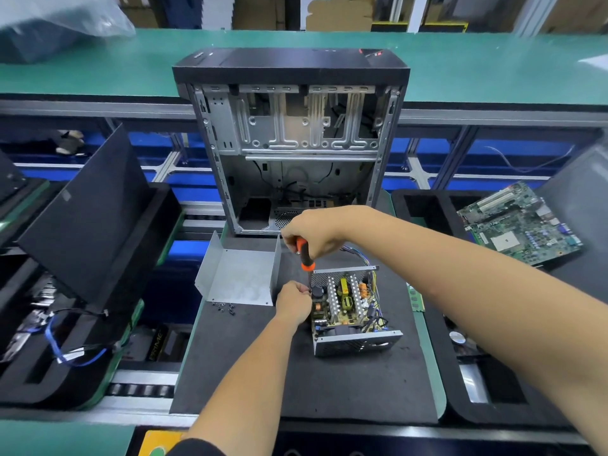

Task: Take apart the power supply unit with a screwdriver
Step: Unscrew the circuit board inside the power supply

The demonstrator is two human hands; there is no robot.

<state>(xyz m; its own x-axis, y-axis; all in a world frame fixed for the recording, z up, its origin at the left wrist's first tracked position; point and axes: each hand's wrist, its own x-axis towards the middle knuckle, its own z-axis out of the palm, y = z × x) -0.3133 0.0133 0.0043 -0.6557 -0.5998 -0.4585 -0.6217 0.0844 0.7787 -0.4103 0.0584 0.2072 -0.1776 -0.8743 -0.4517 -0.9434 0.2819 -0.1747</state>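
Observation:
The open power supply unit (348,307) sits on a dark foam mat (296,373), its circuit board, coils and heat sinks exposed. Its removed grey metal cover (240,274) lies to the left, with several small black screws (225,307) in front of it. My right hand (312,233) grips the orange and black screwdriver (304,255), held upright with its tip at the unit's far left corner. My left hand (292,302) is curled against the unit's left edge, fingers pinching near the screwdriver tip.
An empty computer case (292,143) stands open behind the mat. A green motherboard (519,225) lies in a tray at the right. Black foam trays with cables (65,350) and a black panel (85,218) are at the left. A memory stick (415,297) lies right of the unit.

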